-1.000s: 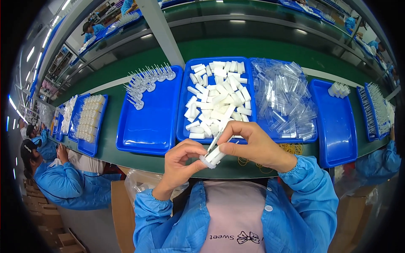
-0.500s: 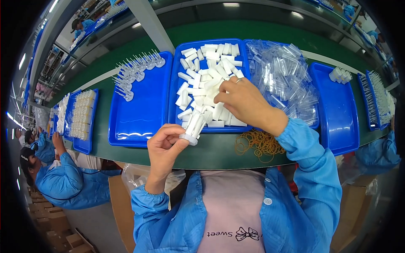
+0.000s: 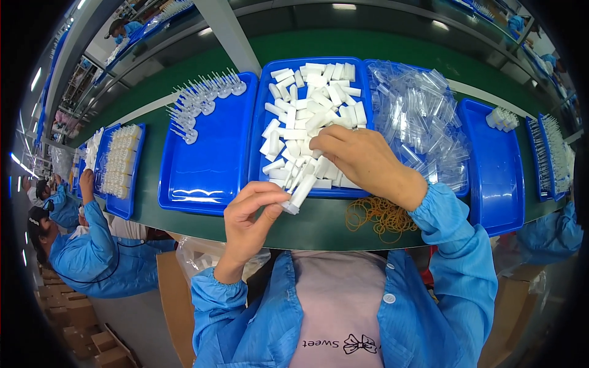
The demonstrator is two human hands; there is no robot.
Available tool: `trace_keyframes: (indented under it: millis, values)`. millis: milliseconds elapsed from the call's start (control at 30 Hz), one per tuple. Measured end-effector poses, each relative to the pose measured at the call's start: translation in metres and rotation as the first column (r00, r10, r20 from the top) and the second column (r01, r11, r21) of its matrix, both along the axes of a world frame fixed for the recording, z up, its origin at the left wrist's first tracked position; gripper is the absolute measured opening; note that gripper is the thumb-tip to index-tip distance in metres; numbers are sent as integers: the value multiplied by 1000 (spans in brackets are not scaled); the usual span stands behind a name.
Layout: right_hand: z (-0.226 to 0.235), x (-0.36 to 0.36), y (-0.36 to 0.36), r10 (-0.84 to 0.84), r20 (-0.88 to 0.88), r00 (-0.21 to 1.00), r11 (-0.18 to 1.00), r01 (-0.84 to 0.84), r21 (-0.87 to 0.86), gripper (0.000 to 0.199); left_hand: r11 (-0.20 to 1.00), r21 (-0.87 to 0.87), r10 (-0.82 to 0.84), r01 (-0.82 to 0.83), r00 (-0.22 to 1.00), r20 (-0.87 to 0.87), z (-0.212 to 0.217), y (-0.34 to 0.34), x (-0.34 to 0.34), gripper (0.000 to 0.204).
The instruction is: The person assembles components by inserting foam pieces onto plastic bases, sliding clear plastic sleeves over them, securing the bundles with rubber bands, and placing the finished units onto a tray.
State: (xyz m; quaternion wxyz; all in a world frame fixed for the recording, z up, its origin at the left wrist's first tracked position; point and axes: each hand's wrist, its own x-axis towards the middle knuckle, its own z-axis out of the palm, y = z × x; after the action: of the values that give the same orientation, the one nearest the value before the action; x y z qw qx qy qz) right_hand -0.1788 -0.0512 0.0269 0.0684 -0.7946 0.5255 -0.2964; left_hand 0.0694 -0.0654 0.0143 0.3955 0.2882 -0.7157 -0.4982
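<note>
My left hand [image 3: 251,218] pinches the round base of a clear plastic pronged holder [image 3: 291,207], tilted up and to the right. White blocks [image 3: 304,189] stand among its prongs; how many is hard to make out. Just right of it, my right hand [image 3: 365,161] bends over the near part of a heap of white blocks [image 3: 319,101]. Its fingers are curled together, tips down by the blocks, and whatever they grip is hidden. The heap lies in a blue tray [image 3: 253,147].
At left, a blue tray [image 3: 196,175] holds several clear pronged holders [image 3: 199,104]. Clear plastic tubes [image 3: 411,110] fill a tray right of the blocks, with a further blue tray [image 3: 496,178] beyond. Tan rubber bands [image 3: 380,218] lie at the table edge. A co-worker [image 3: 92,251] sits at left.
My right hand has drawn slightly down and right, nearer the holder. My left hand has shifted a little right, and the holder leans further right.
</note>
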Motion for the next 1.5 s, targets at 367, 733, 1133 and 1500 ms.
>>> trace_keyframes:
  millis: [367, 733, 1133, 1500]
  values:
    - [6, 2, 3, 171, 100, 980, 985, -170, -14, 21, 960, -273, 4, 64, 970, 241, 15, 2, -7, 17]
    - [38, -25, 0, -72, 713, 698, 707, -469, 530, 19, 889, -392, -127, 235, 951, 282, 38, -6, -2, 23]
    - [43, -5, 13, -54, 711, 701, 662, -509, 551, 19, 998, 12, -56, 55, 998, 16, 11, 10, -8, 31]
    - [-21, -5, -8, 141, -65, 988, 989, -137, 61, 26, 954, 282, 156, -101, 971, -181, -8, -1, 13, 20]
